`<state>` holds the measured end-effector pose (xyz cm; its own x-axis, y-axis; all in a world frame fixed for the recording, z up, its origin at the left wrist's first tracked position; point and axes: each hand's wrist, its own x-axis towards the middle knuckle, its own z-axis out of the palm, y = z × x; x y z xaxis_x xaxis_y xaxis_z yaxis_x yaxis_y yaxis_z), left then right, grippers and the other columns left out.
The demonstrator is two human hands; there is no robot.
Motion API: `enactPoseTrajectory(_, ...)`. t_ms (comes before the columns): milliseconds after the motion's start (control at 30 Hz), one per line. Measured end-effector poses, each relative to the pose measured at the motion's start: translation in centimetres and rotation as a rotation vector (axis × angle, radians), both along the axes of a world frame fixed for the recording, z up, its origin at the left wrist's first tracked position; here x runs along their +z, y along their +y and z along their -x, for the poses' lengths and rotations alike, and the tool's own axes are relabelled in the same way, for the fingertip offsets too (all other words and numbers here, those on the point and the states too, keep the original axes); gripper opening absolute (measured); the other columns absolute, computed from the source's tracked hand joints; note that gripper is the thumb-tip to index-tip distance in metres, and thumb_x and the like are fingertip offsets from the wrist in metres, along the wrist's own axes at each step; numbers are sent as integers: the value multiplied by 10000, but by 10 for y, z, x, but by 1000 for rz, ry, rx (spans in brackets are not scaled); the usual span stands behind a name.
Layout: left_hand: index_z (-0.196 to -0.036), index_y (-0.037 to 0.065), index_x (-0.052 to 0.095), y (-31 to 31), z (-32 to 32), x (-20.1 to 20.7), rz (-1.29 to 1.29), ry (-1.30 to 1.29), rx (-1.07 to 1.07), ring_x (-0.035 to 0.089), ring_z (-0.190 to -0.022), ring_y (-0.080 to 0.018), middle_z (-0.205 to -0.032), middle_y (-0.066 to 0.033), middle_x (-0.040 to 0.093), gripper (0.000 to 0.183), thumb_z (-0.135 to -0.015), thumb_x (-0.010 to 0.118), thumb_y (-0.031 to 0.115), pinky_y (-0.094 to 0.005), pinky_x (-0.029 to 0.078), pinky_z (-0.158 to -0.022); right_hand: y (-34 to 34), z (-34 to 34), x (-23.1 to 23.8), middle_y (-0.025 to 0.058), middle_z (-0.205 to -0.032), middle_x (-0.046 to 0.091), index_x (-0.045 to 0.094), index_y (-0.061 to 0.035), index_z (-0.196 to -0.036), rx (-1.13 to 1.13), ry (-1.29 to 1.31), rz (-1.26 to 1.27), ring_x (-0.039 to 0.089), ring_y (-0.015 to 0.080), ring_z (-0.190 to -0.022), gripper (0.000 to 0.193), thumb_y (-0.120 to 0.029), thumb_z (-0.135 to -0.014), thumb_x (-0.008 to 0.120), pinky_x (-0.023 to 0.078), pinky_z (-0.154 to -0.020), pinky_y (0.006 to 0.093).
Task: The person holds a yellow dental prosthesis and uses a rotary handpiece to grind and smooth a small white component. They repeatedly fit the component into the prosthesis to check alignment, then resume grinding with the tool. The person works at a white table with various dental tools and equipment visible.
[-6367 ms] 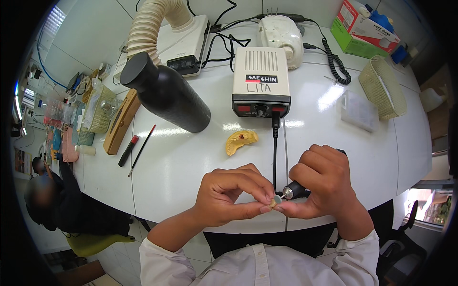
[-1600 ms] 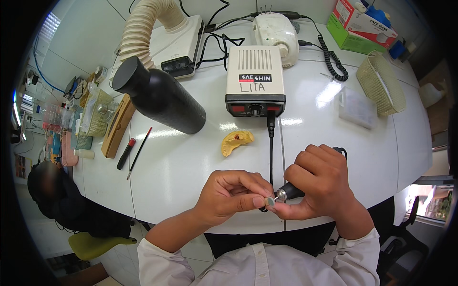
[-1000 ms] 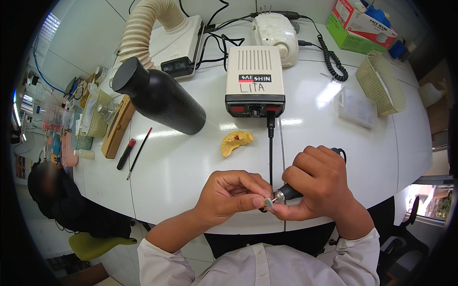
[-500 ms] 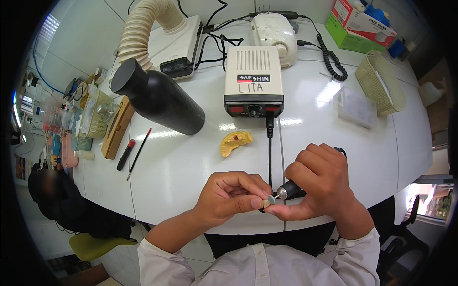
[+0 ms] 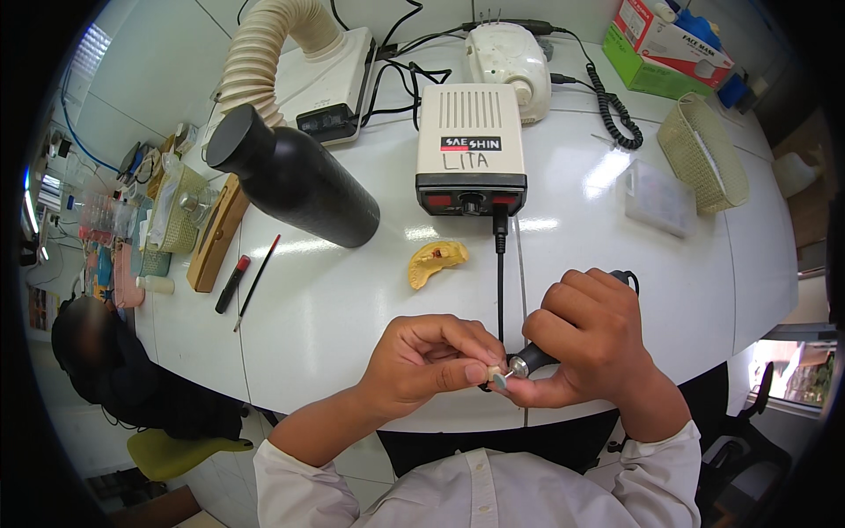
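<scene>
Between the thumb and fingers of my left hand is a small cream-coloured piece that looks like a dental crown; the fingertips hide part of it. My right hand is wrapped round a black dental handpiece with a metal nose. At the end of its shank a small grey-green disc sits right by the cream piece; whether they touch I cannot tell. The right thumb reaches across to the left fingertips. Beyond my hands, a yellow partial dental cast lies on the white table.
A cream control box with a black cord stands ahead. To its left are a tall black bottle, a white unit with a ribbed hose, a red-capped marker and a thin brush. A clear box and woven basket stand right.
The handpiece has tilted, and its disc has shifted slightly down, now in front of the cream piece. My left hand has barely moved.
</scene>
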<state>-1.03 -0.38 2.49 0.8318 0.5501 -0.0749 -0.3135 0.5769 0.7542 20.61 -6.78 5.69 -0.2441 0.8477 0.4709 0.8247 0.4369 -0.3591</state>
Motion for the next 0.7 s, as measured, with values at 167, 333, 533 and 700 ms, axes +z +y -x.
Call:
enactPoseTrajectory(167,-973,-21,662,2,3,-6,-11,-56,-28,662,-937,-179,-1028,-173,684,61,-915,676,-5,-304,532,-875,0,1,0,-1,-610,409,552,-129,-647,6,-4,2,445,174,-549,444,-507,-692,780,326,-511,313)
enactPoseTrajectory(333,-974,-21,664,2,2,-5,-14,-55,-29,663,-940,-179,-1028,-174,683,60,-915,673,-12,-303,532,-874,0,0,0,-1,-610,414,557,-129,-649,9,-17,6,445,174,-546,442,-507,-695,780,326,-511,312)
enactPoseTrajectory(533,-973,-25,664,2,3,-5,-14,-51,-29,662,-933,-179,-1034,-178,679,69,-906,677,-23,-302,533,-867,0,0,1,0,-612,416,549,-123,-645,15,-17,3,445,176,-545,458,-513,-689,784,324,-509,314)
enactPoseTrajectory(700,-965,-22,667,2,2,-4,-34,-66,-27,656,-922,-177,-1009,-169,674,80,-890,695,-30,-300,531,-862,1,-1,0,2,-612,415,540,-121,-645,2,24,-17,447,178,-544,478,-528,-690,784,327,-508,316)
